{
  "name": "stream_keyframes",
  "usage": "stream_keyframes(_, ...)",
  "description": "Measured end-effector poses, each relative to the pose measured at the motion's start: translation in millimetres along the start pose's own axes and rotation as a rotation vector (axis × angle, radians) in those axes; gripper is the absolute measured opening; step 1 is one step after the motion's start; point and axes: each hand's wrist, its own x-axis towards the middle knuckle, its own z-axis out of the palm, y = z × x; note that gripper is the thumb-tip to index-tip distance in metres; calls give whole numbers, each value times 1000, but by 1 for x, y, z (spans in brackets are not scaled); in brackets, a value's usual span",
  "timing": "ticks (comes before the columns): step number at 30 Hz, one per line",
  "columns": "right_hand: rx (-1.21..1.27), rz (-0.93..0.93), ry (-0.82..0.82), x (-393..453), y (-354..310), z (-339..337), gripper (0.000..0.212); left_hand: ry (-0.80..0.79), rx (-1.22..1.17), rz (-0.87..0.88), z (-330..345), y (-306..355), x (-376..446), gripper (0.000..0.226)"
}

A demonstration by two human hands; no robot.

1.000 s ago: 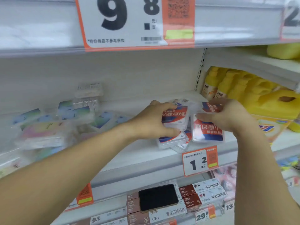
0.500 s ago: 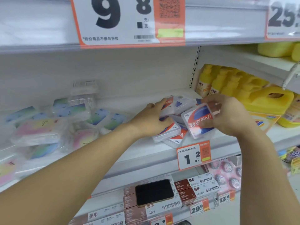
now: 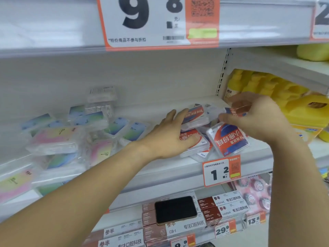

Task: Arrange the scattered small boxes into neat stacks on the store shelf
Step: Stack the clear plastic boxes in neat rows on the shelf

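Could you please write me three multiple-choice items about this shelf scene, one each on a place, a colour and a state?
1. Where does the black phone lie?
A) on boxes on the lower shelf
B) beside the yellow jugs
C) in a hand

2. What colours mark the small boxes being sorted?
A) green and black
B) red and blue
C) plain yellow

3. How is the left hand?
A) a fist
B) fingers straight, on the boxes
C) hanging idle

Answers: 1 A, it rests on brown-and-white cartons; 2 B, labels show both; 3 B, fingers extended over the pile.
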Motion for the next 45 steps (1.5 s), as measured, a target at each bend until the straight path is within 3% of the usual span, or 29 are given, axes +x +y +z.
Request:
stream_keyframes(2,27,-57,73,0,-15,5,40,49,1,48,-8,-1,-15,73)
stream_keyframes(4,56,-156,95,-2,-40,17,29,174,147,126,-17,-9,-38,51)
stream_keyframes(8,151,-329,-86,-16,-93,64,31,380,395,123,-53,-38,-89,28)
stream_keyframes(11,-6,-396,-328,-18,-111,104,38,433,517,-29,-85,-68,-130,42)
stream_keyframes(13,-62,-380,-440,-17,-118,123,58,325,562,-208,-100,-87,-156,69)
stream_keyframes(15,-50,-318,-519,-14,-123,136,83,219,517,-345,-106,-101,-175,88)
stream_keyframes(18,-56,-241,-553,-9,-128,152,94,262,491,-313,-108,-112,-194,86)
stream_keyframes(24,-55,-199,-529,3,-139,154,72,491,373,-280,-128,-141,-213,51)
stream_keyframes(28,169,-188,-449,10,-152,141,49,701,120,-311,-147,-159,-222,43)
stream_keyframes(31,254,-227,-501,3,-169,142,45,715,84,-342,-152,-167,-232,47)
stream_keyframes(35,136,-274,-618,-9,-182,154,42,639,62,-425,-151,-173,-239,60)
stream_keyframes(37,77,-272,-681,-14,-187,154,51,655,13,-447,-151,-177,-242,63)
stream_keyframes(40,-20,-250,-776,-21,-194,148,90,673,-115,-492,-150,-184,-246,50)
stream_keyframes(42,-41,-280,-747,-25,-200,145,108,643,-180,-502,-149,-187,-248,48)
stream_keyframes(45,-9,-402,-669,-35,-212,144,98,526,-215,-467,-147,-187,-252,67)
